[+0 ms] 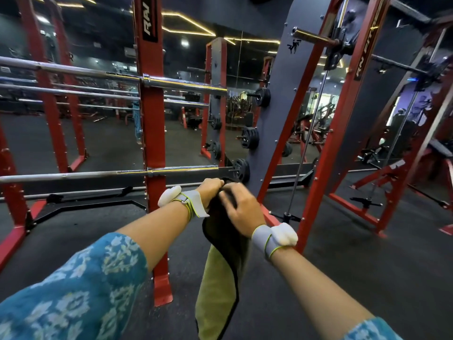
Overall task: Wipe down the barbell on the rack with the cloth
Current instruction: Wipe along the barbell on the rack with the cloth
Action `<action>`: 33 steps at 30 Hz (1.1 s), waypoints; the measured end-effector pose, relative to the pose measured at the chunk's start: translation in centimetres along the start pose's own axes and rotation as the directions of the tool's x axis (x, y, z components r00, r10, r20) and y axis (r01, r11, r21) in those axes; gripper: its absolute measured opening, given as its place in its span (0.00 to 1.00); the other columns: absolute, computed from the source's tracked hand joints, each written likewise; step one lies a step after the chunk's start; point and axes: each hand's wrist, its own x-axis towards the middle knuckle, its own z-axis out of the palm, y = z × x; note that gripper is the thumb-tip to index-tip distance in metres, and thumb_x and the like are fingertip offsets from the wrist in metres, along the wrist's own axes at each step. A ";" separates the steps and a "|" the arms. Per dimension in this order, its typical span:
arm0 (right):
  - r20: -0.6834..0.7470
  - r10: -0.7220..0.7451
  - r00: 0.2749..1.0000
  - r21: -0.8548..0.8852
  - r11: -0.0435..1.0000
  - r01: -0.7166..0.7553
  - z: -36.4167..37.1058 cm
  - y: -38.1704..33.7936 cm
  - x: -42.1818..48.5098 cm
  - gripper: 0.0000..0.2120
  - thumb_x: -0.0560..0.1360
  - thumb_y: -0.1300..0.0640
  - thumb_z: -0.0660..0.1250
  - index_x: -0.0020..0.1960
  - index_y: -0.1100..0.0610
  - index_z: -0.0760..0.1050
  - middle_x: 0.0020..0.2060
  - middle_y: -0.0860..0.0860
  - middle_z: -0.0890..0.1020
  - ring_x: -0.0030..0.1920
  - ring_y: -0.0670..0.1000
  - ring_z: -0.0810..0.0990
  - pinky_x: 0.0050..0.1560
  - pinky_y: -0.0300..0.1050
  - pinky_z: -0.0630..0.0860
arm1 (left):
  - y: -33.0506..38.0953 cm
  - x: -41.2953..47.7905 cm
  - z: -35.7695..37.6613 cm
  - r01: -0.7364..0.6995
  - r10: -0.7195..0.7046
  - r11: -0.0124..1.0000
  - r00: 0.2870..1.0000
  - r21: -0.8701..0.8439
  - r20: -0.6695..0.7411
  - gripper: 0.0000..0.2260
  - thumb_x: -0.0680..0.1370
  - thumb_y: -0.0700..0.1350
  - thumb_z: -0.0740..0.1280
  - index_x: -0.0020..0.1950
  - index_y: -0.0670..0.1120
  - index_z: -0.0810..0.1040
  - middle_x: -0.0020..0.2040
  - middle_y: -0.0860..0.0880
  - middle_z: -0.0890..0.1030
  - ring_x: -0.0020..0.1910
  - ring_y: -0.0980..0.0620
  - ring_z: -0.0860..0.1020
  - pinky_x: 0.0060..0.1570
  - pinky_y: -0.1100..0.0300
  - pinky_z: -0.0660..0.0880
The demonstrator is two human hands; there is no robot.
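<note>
Fingers (217, 184) of the left hand (210, 191) curl tightly around the bunched top of the cloth (220, 278). The right hand (241, 211), touching it at 4 o'clock, closes over the same bunch, slightly blurred. From both hands the cloth hangs toward 6 o'clock (dark on one face, olive green on the other), touching nothing else. A lower barbell (98, 174) lies across the red rack (152, 119) at 10 o'clock from the hands, near but apart. An upper barbell (183, 84) sits at 11 o'clock. Black weight plates (250, 138) hang at 12 o'clock.
</note>
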 end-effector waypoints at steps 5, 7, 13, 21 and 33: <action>0.110 -0.180 0.978 -0.075 0.979 0.188 0.6 0.4 -0.9 0.18 0.72 0.49 0.59 0.51 0.60 0.79 0.48 0.54 0.80 0.48 0.58 0.79 0.42 0.54 0.79 | 1.4 -2.2 -0.6 0.096 -0.041 0.990 0.898 -0.105 0.438 0.17 0.79 0.50 0.61 0.34 0.42 0.76 0.31 0.46 0.77 0.28 0.53 0.76 0.30 0.65 0.72; 0.146 -0.192 0.970 -0.049 0.978 0.201 0.3 1.0 -1.2 0.20 0.71 0.45 0.61 0.52 0.59 0.80 0.49 0.53 0.81 0.49 0.56 0.80 0.45 0.51 0.79 | 1.3 -2.3 -0.6 -0.083 0.014 0.983 0.923 0.163 0.384 0.09 0.76 0.40 0.67 0.36 0.43 0.77 0.35 0.47 0.77 0.32 0.54 0.75 0.31 0.66 0.74; -0.169 0.121 0.978 -0.035 0.991 -0.128 -1.1 1.0 -0.9 0.17 0.71 0.51 0.59 0.54 0.59 0.78 0.49 0.55 0.80 0.49 0.59 0.78 0.47 0.51 0.75 | 0.5 -1.7 -0.8 -0.272 0.145 0.832 0.948 0.483 0.284 0.12 0.74 0.29 0.62 0.55 0.38 0.78 0.47 0.43 0.77 0.49 0.47 0.75 0.45 0.61 0.75; 0.213 0.264 0.941 -0.454 0.879 -0.144 -1.8 3.1 -0.3 0.27 0.72 0.61 0.65 0.70 0.54 0.65 0.62 0.52 0.73 0.66 0.56 0.67 0.64 0.48 0.61 | 0.0 -2.3 -0.4 -0.480 0.201 0.583 0.867 0.655 0.456 0.17 0.76 0.35 0.66 0.64 0.44 0.74 0.60 0.44 0.77 0.60 0.46 0.74 0.57 0.57 0.70; -0.067 0.514 0.855 -0.206 0.832 -0.516 -2.2 2.6 -0.7 0.10 0.71 0.62 0.65 0.53 0.58 0.76 0.52 0.55 0.75 0.52 0.60 0.77 0.49 0.51 0.75 | -1.9 -2.0 -1.2 -0.314 0.204 0.481 0.948 0.819 0.243 0.13 0.75 0.49 0.69 0.53 0.41 0.76 0.48 0.44 0.77 0.46 0.48 0.76 0.43 0.59 0.74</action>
